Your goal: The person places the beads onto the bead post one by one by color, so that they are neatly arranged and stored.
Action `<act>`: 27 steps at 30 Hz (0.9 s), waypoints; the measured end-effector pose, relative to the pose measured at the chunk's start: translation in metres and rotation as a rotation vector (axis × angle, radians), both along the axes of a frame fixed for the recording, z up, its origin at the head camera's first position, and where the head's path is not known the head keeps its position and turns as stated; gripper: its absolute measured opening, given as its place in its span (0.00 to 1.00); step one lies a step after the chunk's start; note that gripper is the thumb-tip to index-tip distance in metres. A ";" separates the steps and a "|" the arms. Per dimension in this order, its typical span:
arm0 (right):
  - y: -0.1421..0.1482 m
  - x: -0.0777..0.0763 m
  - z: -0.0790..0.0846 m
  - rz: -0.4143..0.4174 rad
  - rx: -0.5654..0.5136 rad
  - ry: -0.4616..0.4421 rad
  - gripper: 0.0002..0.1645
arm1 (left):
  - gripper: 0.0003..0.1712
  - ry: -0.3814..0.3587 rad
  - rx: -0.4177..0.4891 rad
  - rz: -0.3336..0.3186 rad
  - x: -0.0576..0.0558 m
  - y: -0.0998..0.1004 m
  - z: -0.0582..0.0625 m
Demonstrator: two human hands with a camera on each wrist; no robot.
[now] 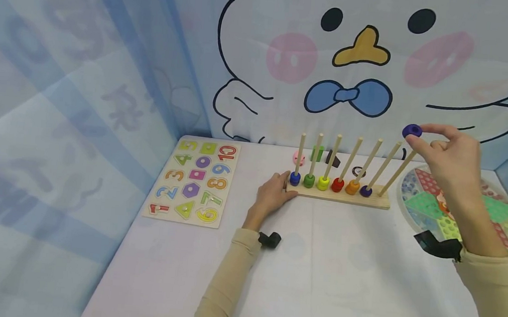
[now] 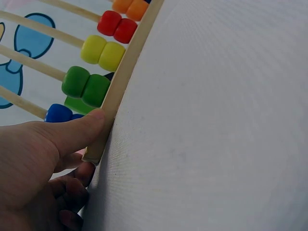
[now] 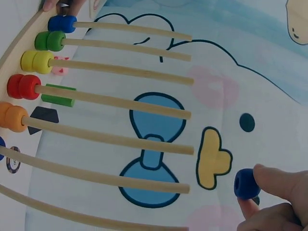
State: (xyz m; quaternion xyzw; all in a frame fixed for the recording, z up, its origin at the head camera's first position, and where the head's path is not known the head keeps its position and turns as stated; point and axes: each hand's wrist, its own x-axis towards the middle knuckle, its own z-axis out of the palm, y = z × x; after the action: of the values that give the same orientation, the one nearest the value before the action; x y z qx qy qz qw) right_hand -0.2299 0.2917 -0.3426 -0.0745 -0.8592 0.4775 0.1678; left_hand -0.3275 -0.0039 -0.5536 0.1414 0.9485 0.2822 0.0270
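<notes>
My left hand [image 1: 273, 194] grips the left end of a wooden base [image 2: 111, 98], thumb over its edge. Upright pegs rise from this base. Pairs of blue, green [image 3: 50, 41], yellow [image 3: 37, 62], red [image 3: 24, 86] and orange beads sit low on the pegs, one colour to each. A dark purple-blue bead [image 1: 366, 191] is at the foot of the sixth peg; the rightmost peg [image 1: 399, 173] is bare. Above the right-hand pegs, my right hand [image 1: 455, 158] pinches another dark purple-blue bead [image 3: 246, 184] between thumb and finger, its hole visible, apart from the peg tips.
A number and shape puzzle board [image 1: 190, 182] lies on the left. At the right, a round clear tray [image 1: 405, 212] with coloured sections lies partly under my right forearm. Behind the pegs are a pink piece [image 1: 298, 158], a green block [image 3: 58, 96] and a dark block [image 3: 43, 119]. A printed curtain hangs behind.
</notes>
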 end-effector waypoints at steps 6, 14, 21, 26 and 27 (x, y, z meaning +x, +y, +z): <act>0.007 -0.010 -0.014 -0.007 0.035 -0.016 0.38 | 0.43 -0.005 -0.009 0.002 0.000 0.002 0.000; 0.010 -0.016 -0.030 -0.051 0.152 -0.062 0.41 | 0.42 0.000 -0.015 -0.006 0.002 0.003 -0.001; 0.005 -0.013 -0.032 -0.073 0.215 -0.088 0.41 | 0.42 -0.007 -0.002 -0.011 0.004 0.003 0.003; 0.002 -0.012 -0.036 -0.071 0.188 -0.034 0.38 | 0.43 -0.014 -0.007 -0.007 0.004 0.003 0.004; 0.001 -0.011 -0.038 -0.072 0.175 -0.013 0.37 | 0.43 -0.015 -0.012 -0.006 0.004 0.003 0.004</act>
State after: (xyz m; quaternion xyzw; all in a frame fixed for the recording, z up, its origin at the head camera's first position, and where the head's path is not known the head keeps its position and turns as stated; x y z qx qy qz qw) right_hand -0.2410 0.2923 -0.3806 -0.0934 -0.8956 0.3938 0.1849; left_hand -0.3237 -0.0014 -0.5501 0.1421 0.9495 0.2773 0.0358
